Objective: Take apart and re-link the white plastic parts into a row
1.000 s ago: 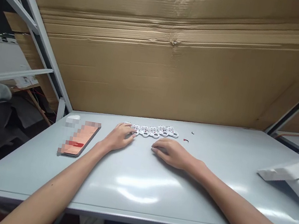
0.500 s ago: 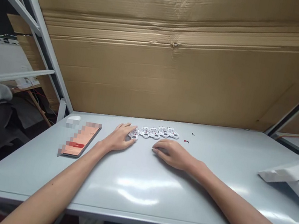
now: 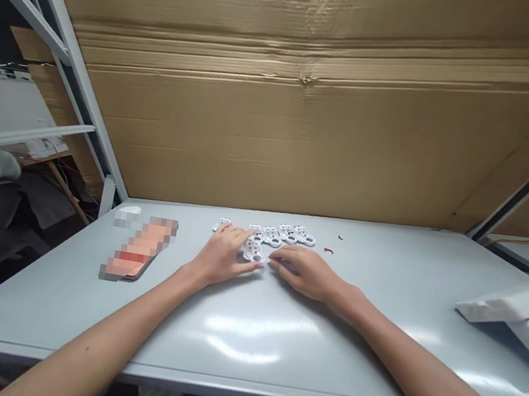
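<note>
My left hand (image 3: pixel 220 255) holds a small white plastic piece (image 3: pixel 253 251) with a round hole and red marks between thumb and fingers, just above or on the table. My right hand (image 3: pixel 305 272) lies on the table to the right of that piece, fingers curled together and fingertips close to its edge; nothing shows in them. Behind the hands, several like white pieces (image 3: pixel 305 235) stand in a row, one partly covered by the left fingers. Another white piece (image 3: pixel 222 223) lies further left, behind my left hand.
On the grey table (image 3: pixel 236 369), a phone (image 3: pixel 142 248) and a white rounded object (image 3: pixel 130 211), both partly blurred, are at left. Small red-and-black (image 3: pixel 329 250) and black bits (image 3: pixel 340 238) lie right of the row. White foam-like pieces (image 3: pixel 521 302) sit far right. A cardboard wall (image 3: pixel 294 142) closes the back.
My left hand has moved right and nearer, bringing a white piece out in front of the row beside my right fingertips. Another piece now shows behind it. My right hand stays nearly still.
</note>
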`<state>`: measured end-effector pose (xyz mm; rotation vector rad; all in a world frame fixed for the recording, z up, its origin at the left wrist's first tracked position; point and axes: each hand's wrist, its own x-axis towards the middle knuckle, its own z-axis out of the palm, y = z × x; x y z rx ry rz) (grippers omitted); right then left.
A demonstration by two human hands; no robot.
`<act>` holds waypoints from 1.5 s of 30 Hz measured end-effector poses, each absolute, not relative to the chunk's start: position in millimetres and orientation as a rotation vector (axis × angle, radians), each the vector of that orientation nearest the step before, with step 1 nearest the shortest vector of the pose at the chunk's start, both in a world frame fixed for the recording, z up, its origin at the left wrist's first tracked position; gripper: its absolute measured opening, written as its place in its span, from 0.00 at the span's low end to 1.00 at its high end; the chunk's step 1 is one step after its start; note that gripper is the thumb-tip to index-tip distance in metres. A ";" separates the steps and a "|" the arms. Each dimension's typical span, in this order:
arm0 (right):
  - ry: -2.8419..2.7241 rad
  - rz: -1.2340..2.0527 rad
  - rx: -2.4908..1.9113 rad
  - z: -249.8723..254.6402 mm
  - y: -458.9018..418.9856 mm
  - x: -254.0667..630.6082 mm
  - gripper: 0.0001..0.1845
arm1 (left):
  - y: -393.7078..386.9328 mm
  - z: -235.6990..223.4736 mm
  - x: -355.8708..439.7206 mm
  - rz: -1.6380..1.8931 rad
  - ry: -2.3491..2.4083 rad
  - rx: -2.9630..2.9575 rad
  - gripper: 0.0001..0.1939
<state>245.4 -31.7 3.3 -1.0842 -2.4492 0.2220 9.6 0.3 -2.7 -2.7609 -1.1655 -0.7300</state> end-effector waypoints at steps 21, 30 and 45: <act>-2.382 0.209 -1.055 0.2 -31.1 245.0 0.12 | -7.8 8.0 6.5 -0.530 -1.098 -2.879 0.26; -2.445 0.105 -1.331 7.9 -31.1 251.1 0.10 | -6.1 -14.1 17.2 -0.684 -1.341 -2.871 0.27; -2.500 0.074 -1.254 12.3 -38.6 251.5 0.15 | -5.0 -12.4 15.4 -0.708 -1.144 -2.951 0.15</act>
